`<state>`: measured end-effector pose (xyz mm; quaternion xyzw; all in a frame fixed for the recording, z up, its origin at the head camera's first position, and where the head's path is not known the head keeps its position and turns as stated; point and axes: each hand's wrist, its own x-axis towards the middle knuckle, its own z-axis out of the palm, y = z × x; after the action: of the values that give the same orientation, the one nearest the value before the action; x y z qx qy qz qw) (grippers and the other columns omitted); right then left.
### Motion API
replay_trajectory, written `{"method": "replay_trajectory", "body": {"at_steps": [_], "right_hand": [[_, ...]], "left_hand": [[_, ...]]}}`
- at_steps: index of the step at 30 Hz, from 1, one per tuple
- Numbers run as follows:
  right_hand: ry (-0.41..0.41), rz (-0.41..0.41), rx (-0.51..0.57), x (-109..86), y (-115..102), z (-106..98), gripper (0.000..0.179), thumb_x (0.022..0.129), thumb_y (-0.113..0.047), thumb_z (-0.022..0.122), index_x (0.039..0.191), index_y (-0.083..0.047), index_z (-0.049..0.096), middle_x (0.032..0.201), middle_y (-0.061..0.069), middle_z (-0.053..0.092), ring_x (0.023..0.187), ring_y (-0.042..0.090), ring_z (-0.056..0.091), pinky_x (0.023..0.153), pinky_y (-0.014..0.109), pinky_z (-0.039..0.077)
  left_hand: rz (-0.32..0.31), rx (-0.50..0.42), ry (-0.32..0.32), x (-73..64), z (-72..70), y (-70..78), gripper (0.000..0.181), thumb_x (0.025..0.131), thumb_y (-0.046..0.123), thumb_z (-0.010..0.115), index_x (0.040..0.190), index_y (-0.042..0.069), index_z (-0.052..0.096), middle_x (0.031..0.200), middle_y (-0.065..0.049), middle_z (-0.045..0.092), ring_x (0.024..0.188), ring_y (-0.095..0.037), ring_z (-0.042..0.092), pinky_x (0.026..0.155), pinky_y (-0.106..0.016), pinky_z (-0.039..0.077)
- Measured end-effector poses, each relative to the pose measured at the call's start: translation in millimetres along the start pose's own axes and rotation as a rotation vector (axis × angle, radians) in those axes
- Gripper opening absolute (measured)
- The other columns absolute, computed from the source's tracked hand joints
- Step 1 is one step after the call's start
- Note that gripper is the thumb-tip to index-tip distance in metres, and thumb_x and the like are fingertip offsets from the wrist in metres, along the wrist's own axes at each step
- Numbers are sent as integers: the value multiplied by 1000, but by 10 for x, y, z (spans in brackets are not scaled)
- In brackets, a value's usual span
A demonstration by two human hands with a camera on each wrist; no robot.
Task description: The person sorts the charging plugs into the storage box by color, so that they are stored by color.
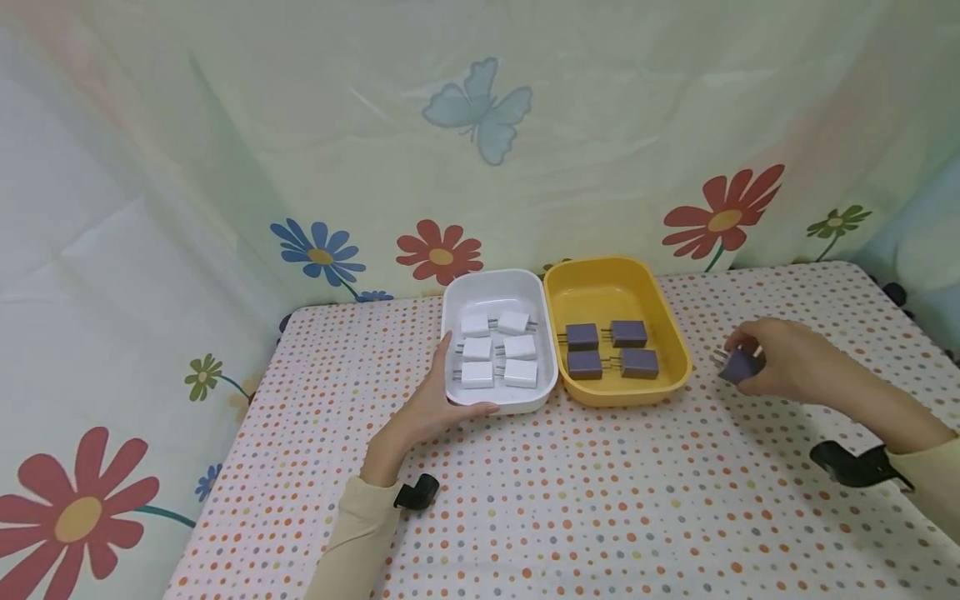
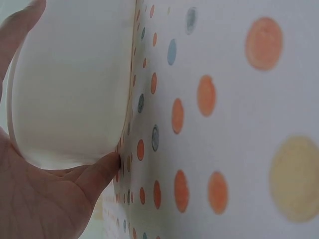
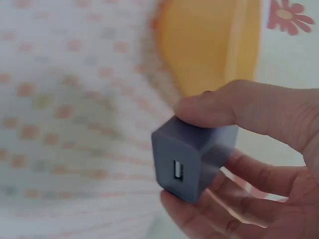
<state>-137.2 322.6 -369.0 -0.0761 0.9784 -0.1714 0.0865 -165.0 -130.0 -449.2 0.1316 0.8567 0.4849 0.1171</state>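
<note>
My right hand (image 1: 780,362) holds a purple-grey USB charger plug (image 3: 177,154) between thumb and fingers, just right of the yellow tray. In the head view its metal prongs point toward that tray, and the right wrist view shows its USB port. My left hand (image 1: 423,408) spreads around the near left corner of the white tray (image 1: 498,283), touching its outer walls; the left wrist view shows the tray wall (image 2: 75,84) close by. Several white charger plugs (image 1: 517,346) lie in rows in the white tray. The yellow tray (image 1: 678,358) contains several purple-grey charger plugs (image 1: 637,362).
Both trays stand side by side at the back of a table with a dotted cloth (image 1: 555,500). Behind them hangs a curtain (image 1: 600,167) printed with flowers and a butterfly. Each wrist wears a black camera mount (image 1: 417,492).
</note>
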Motion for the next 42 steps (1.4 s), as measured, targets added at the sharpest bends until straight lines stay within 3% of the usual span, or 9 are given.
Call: {"method": "replay_trajectory", "body": {"at_steps": [4,9,18,28,42], "right_hand": [[64,-57,12,257,-243,-181,50,73,5,88,112,18,62,98,32,63,81,37,61,70,50,60],[105,-141,40,572,-543,-342,48,74,10,86,116,17,64,103,31,66,87,40,64,77,54,60],[90,-206,63,1121,-920,-235,44,76,12,82,117,14,66,111,30,66,98,42,62,90,58,55],[-20,-210,88,1466,-856,113,41,77,14,79,116,15,67,111,30,67,98,41,60,93,55,54],[-54,-210,79,1683,-739,293,40,77,11,80,116,15,68,110,30,67,100,41,58,97,58,49]], "left_hand": [[-25,11,10,-22,-33,-20,133,80,41,92,168,26,-6,173,-9,16,156,-31,24,121,-60,27],[-7,1,1,4,-27,-54,134,80,40,93,168,26,-7,173,-5,17,155,-27,27,121,-56,28],[-5,21,7,6,-64,-39,133,80,40,92,169,24,-6,171,-7,22,152,-27,32,120,-56,30],[-52,9,-20,4,6,-61,135,80,45,92,168,26,-9,172,-6,20,154,-26,29,121,-55,29],[-42,24,-10,42,-16,-69,135,79,42,93,168,26,-8,171,-7,22,155,-25,28,121,-54,28]]}}
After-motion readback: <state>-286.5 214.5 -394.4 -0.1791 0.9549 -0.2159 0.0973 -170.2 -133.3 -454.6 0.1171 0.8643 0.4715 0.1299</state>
